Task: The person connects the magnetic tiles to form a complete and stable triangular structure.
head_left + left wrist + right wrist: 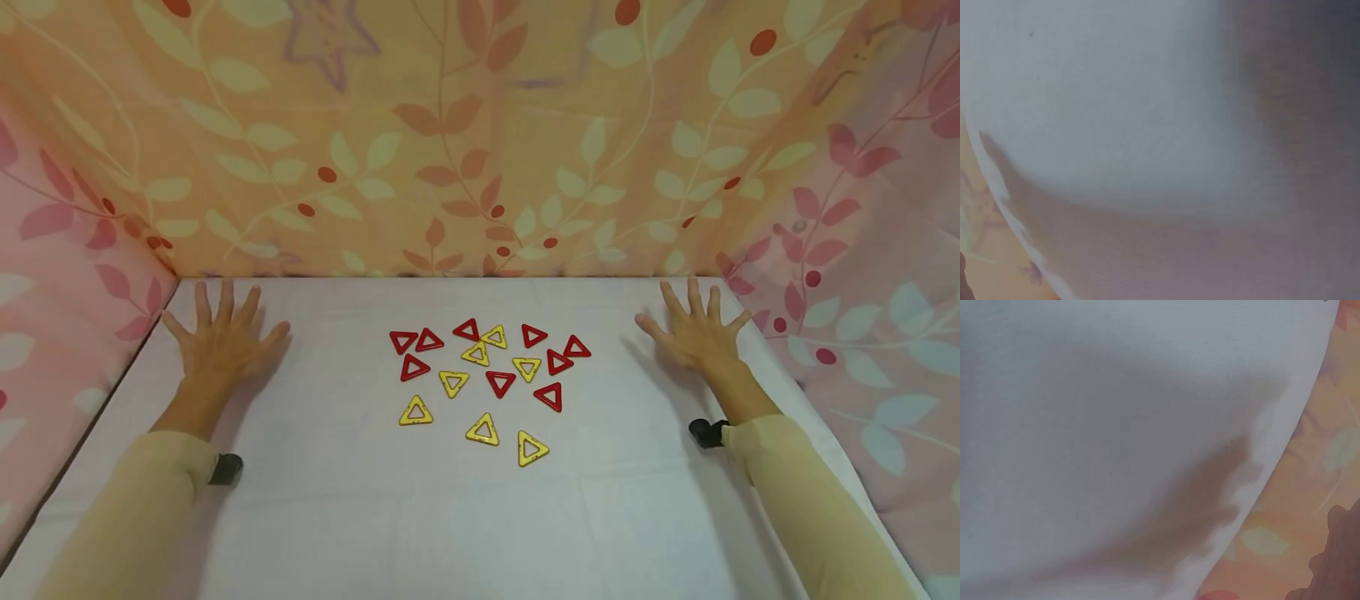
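At the left of the head view my left hand [221, 346] has its fingers spread wide and holds nothing. My right hand [697, 333] is spread the same way at the right, also with nothing in it. Between them, apart from both, lie red triangles such as a red triangle frame [492, 376] and yellow ones such as a yellow triangle frame [416, 422]. Several of each colour are scattered on the white cloth, some touching or overlapping. In the wrist views mostly white cloth and hand shadows show; a dark sliver in the right wrist view's lower corner is unclear.
The white-covered table [337, 525] runs back to an orange leaf-patterned curtain [360, 100]. Pink patterned cloth [60, 275] hangs at the left, with more pink cloth [862, 275] at the right. A black wrist device [227, 469] sits at the left cuff, another black device [707, 433] at the right.
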Demonstrator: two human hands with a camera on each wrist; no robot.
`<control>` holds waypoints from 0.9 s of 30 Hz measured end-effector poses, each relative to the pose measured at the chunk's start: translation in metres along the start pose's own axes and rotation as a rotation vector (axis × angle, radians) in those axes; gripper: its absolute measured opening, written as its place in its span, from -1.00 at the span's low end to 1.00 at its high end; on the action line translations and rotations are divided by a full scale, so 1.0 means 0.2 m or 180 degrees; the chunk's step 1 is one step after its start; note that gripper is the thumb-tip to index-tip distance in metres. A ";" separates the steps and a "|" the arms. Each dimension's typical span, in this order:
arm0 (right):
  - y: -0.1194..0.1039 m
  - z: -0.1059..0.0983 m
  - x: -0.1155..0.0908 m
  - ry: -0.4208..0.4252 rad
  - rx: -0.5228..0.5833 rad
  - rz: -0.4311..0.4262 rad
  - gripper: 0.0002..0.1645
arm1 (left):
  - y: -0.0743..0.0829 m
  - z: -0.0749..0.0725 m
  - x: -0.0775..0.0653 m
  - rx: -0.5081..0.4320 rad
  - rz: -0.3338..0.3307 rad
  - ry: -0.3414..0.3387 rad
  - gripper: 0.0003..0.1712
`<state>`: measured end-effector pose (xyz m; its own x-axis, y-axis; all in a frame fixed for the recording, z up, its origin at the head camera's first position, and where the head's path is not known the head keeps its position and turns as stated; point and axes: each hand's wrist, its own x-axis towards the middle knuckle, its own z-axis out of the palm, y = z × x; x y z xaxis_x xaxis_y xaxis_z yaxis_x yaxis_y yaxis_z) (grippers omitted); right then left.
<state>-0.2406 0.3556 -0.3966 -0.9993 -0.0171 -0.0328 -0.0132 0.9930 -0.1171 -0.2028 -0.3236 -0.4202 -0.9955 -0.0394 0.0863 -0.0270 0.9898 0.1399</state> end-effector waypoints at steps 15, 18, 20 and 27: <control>-0.05 -0.03 -0.09 -0.0036 -0.0091 -0.0298 0.10 | 0.20 -0.06 -0.11 0.0070 0.0474 0.0177 -0.06; -0.08 -0.04 -0.11 -0.0015 -0.0088 -0.0403 0.09 | 0.25 -0.06 -0.12 0.0064 0.0564 0.0222 -0.08; -0.09 -0.05 -0.12 0.0005 -0.0094 -0.0477 0.07 | 0.28 -0.07 -0.13 0.0059 0.0624 0.0265 -0.08; -0.16 -0.06 -0.17 0.0003 0.0026 -0.0761 0.04 | 0.40 -0.08 -0.15 0.0151 0.0849 0.0365 -0.10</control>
<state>-0.2070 0.3257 -0.3803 -0.9679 -0.2514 -0.0023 -0.2490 0.9598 -0.1296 -0.1731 -0.2446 -0.3967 -0.9513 0.2106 0.2252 0.2274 0.9724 0.0513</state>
